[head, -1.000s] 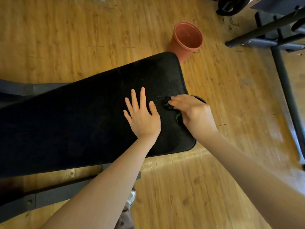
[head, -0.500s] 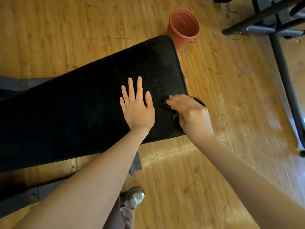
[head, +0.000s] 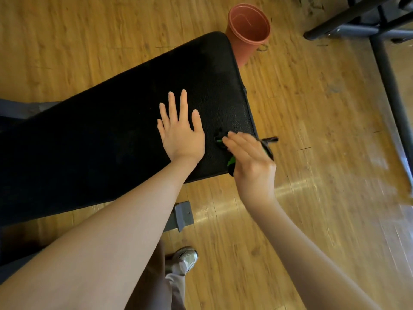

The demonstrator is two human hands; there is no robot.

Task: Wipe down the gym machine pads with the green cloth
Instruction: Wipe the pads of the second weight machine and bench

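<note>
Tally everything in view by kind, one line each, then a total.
Hands: 2, left hand flat on the pad, right hand holding the cloth
Black pad: 1
Green cloth: 1
Terracotta bucket: 1
Shoe: 1
Total: 6

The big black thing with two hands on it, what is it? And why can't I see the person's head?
The camera sits on the person's head and looks down, so you see only arms, a leg and a grey shoe. The long black padded gym bench stands on a wooden floor. The left hand lies flat on the pad with straight fingers. The right hand has a grip on a dark cloth with green patches at the pad's near right corner, for wiping. Behind the bench stands an empty reddish-brown plastic bucket. Dark metal bars of another machine are at the right.
</note>
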